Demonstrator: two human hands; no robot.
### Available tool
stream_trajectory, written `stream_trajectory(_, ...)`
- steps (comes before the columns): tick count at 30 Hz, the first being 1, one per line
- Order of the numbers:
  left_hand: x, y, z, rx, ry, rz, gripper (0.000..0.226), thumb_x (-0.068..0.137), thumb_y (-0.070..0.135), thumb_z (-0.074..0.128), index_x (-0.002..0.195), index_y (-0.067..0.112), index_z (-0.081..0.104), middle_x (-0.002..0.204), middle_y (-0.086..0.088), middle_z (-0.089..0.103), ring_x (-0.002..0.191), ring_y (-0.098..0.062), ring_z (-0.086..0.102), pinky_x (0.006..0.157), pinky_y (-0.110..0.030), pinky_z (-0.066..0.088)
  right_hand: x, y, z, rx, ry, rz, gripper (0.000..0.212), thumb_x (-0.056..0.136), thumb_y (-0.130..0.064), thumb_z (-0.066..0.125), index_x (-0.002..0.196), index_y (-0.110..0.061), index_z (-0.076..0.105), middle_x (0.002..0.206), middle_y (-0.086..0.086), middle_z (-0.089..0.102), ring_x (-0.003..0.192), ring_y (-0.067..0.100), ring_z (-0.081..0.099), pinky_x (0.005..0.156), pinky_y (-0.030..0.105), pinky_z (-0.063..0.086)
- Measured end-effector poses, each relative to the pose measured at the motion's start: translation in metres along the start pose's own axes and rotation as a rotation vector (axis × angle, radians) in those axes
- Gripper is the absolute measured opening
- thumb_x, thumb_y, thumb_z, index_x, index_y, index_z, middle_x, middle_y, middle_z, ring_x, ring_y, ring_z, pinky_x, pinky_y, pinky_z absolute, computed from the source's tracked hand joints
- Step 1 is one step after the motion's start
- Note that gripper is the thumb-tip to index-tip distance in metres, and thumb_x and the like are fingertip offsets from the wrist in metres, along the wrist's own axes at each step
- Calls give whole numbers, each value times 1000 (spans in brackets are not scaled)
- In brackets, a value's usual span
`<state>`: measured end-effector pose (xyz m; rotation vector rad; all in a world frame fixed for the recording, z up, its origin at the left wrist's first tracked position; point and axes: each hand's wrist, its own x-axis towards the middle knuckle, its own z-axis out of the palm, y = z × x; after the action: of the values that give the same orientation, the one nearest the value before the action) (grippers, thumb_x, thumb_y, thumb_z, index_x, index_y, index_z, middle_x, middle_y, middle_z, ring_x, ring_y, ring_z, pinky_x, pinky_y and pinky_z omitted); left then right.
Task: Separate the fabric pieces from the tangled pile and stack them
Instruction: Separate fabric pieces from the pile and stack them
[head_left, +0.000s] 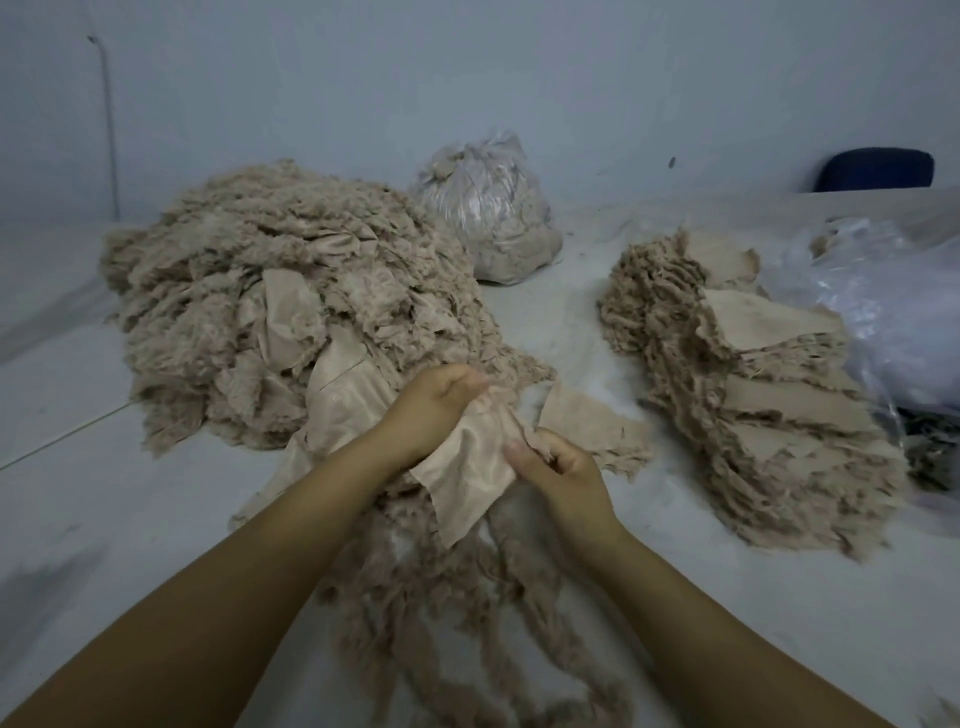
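Observation:
A big tangled pile (280, 306) of beige frayed fabric lies at the left of the pale surface. At the right stands a leaning stack (753, 410) of sorted beige pieces. Between my hands I hold one smooth beige fabric piece (462, 473). My left hand (431, 410) grips its upper edge with curled fingers. My right hand (561, 467) pinches its right edge. A single loose piece (587, 415) lies flat just behind my right hand. Frayed strands (447, 613) trail down from under the held piece towards me.
A clear plastic bag (493, 208) stuffed with beige scraps sits at the back centre. Crumpled clear plastic (893, 322) lies at the far right behind the stack. A dark blue chair back (878, 169) shows beyond the edge. Pale walls close the back and left.

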<state>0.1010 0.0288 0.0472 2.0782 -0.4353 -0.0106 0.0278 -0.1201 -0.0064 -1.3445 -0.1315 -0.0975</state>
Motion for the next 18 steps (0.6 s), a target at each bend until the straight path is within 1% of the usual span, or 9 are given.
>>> stream_trajectory(3,9,-12,-7,-226,285,-254,29,99,26,45,101,2,62,80,-7,62,74,-18,55,69,-29,46,2,0,-5,208,6,48,45,82,-25,66,85,18,53,80,16,50,76,27,47,70,35,39)
stream_trajectory(5,11,-22,-15,-384,350,-365,37,100,28,44,122,1,57,111,-15,65,99,-27,61,92,-36,48,0,4,-10,255,-17,95,33,81,-26,66,87,7,62,80,14,58,76,25,56,68,30,46)
stream_trajectory(6,10,-23,-17,-387,309,-341,36,100,27,44,122,1,57,114,-13,64,103,-24,60,93,-32,47,0,5,-11,244,-25,105,25,82,-26,67,82,-1,64,75,11,57,73,23,56,66,28,47)
stream_trajectory(8,5,-20,-13,-332,143,-215,28,99,25,45,101,5,64,86,0,68,78,-12,59,71,-17,47,1,7,-11,107,-18,93,29,85,-26,70,79,0,58,72,10,49,69,21,49,63,28,41)
stream_trajectory(10,3,-15,-8,-247,52,-109,30,98,27,46,78,6,54,63,-1,47,62,-13,43,55,-15,37,4,3,-10,-85,-37,102,32,82,-30,72,75,-2,57,69,9,50,65,18,49,60,27,40)
stream_trajectory(12,3,-14,-6,-222,27,-45,29,96,30,48,78,7,50,69,-6,36,64,-14,36,55,-16,35,6,-1,-11,-277,-123,132,35,79,-35,73,64,-9,54,60,2,47,56,11,46,53,22,37)
stream_trajectory(14,2,-14,-9,-237,-18,4,31,91,36,51,80,7,53,69,-4,42,62,-8,43,59,-15,37,8,-4,-12,-444,-121,99,34,87,-27,68,62,-8,56,57,-3,49,53,7,45,53,20,36)
stream_trajectory(16,0,-18,-17,-90,-205,-2,24,80,43,62,88,20,66,75,13,61,66,6,56,65,-9,43,10,-3,-15,-363,64,68,27,93,-19,60,71,-3,59,64,-1,55,59,8,49,56,22,40)
stream_trajectory(18,-4,-26,-24,120,-422,-41,26,71,39,75,94,26,74,88,13,72,78,6,63,74,-10,46,13,-4,-24,-149,251,55,27,96,-15,54,72,-5,51,66,4,49,64,13,46,58,25,38)
